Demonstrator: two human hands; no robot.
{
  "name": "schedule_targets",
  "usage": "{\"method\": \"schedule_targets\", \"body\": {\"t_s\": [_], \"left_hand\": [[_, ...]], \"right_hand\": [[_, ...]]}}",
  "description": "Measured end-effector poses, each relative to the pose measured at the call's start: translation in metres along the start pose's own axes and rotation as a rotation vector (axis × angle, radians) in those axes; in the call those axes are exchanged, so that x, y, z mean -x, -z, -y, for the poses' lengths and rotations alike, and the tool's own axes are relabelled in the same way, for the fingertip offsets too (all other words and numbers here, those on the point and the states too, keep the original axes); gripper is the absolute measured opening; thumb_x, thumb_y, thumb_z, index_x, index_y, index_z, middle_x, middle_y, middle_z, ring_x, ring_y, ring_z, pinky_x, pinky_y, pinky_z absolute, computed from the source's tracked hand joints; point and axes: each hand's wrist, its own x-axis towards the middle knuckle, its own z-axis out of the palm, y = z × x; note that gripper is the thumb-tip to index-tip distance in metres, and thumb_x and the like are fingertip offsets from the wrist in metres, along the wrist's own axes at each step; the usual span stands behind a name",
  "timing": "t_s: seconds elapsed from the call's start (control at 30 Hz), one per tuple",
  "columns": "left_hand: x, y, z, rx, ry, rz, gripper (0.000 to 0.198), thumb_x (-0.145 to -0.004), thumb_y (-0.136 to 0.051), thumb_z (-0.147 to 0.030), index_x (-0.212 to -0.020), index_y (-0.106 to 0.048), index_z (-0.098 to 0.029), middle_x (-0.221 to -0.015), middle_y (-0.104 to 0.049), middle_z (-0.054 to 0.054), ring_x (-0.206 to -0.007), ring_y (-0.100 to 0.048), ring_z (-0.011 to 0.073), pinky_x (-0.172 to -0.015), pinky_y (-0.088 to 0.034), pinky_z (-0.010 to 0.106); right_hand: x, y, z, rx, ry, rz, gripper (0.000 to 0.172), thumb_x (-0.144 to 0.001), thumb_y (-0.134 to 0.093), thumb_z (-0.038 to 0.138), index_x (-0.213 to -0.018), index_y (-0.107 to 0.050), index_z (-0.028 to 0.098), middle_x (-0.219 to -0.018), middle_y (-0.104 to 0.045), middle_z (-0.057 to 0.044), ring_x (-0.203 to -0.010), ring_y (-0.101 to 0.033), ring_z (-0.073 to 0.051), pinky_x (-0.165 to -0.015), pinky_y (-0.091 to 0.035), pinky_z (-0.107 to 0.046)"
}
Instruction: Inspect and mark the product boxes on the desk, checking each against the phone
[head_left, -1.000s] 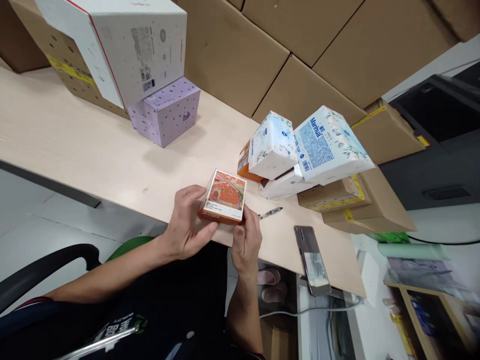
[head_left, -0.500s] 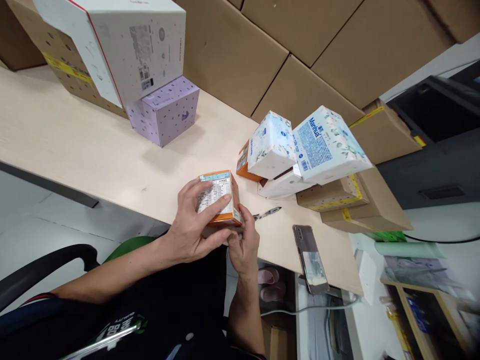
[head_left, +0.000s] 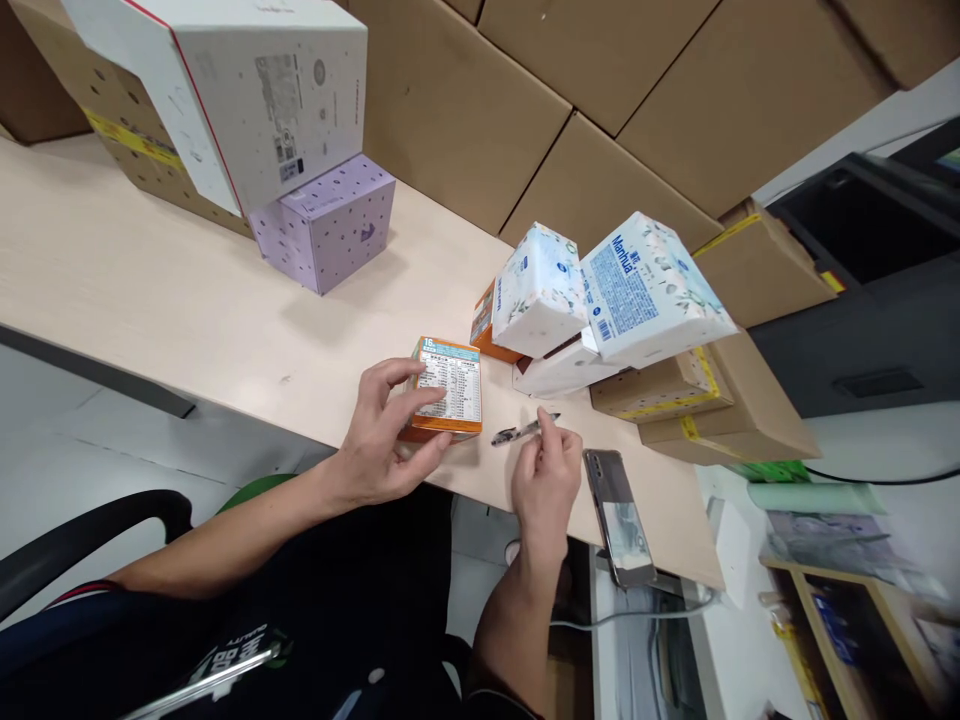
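A small orange-and-white carton (head_left: 450, 395) with a printed table on its top face sits near the desk's front edge. My left hand (head_left: 386, 430) holds it from the left, fingers across the top and thumb along the front side. To the right, my right hand (head_left: 546, 475) is over a pen (head_left: 511, 434) that lies on the desk. Its index finger reaches across the pen, thumb a little apart and the other fingers curled. Whether the fingertip touches the pen I cannot tell.
A phone (head_left: 619, 515) lies right of my right hand. Tissue packs (head_left: 652, 290) rest on boxes behind it, beside another orange carton (head_left: 484, 315). A purple box (head_left: 349, 230) and a large white box (head_left: 285, 110) stand back left. Big cardboard boxes (head_left: 465, 110) line the back.
My right hand has let go of the orange carton and moved right to the pen. My left hand stays on the carton, which has turned slightly and shifted right.
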Motion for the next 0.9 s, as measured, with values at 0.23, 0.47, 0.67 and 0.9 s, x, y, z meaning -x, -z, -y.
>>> {"method": "schedule_targets", "body": {"t_s": [0.23,0.47,0.67,0.9], "left_hand": [[0.000,0.003,0.009,0.056,0.114,0.014,0.051,-0.094,-0.066,-0.033,-0.142,-0.050,-0.028,-0.140,-0.048,0.014,-0.137,-0.049,0.0325,-0.110,-0.052,0.056],[-0.008,0.021,0.047,0.148,0.201,0.365,0.131,-0.069,-0.091,-0.055,-0.169,-0.012,-0.028,-0.162,-0.040,0.021,-0.144,-0.048,0.0437,-0.109,-0.052,0.060],[-0.021,0.025,0.044,0.077,0.149,0.422,0.129,-0.070,-0.091,-0.044,-0.169,-0.010,-0.027,-0.151,-0.050,0.020,-0.134,-0.053,0.0412,-0.110,-0.051,0.059],[-0.046,0.038,0.014,0.052,0.140,0.513,0.110,-0.080,-0.080,-0.042,-0.167,-0.014,-0.027,-0.155,-0.038,0.018,-0.144,-0.039,0.0410,-0.118,-0.042,0.062]], "right_hand": [[-0.016,0.005,-0.010,0.326,0.102,0.340,0.044,-0.096,-0.040,0.007,-0.119,-0.074,0.019,-0.098,-0.059,-0.012,-0.088,-0.051,-0.026,-0.078,-0.047,-0.039],[-0.018,0.003,-0.016,0.318,0.170,0.296,0.034,-0.101,-0.041,0.014,-0.114,-0.072,0.019,-0.094,-0.065,-0.011,-0.087,-0.055,-0.026,-0.080,-0.047,-0.039],[-0.004,-0.004,-0.023,-0.200,-0.109,0.002,0.013,-0.094,-0.061,0.032,-0.101,-0.064,0.021,-0.087,-0.067,-0.005,-0.078,-0.063,-0.021,-0.073,-0.052,-0.035],[0.006,-0.003,-0.020,-0.506,-0.289,-0.218,0.025,-0.095,-0.061,0.045,-0.095,-0.058,0.021,-0.083,-0.067,0.000,-0.066,-0.069,-0.016,-0.066,-0.056,-0.033]]}}
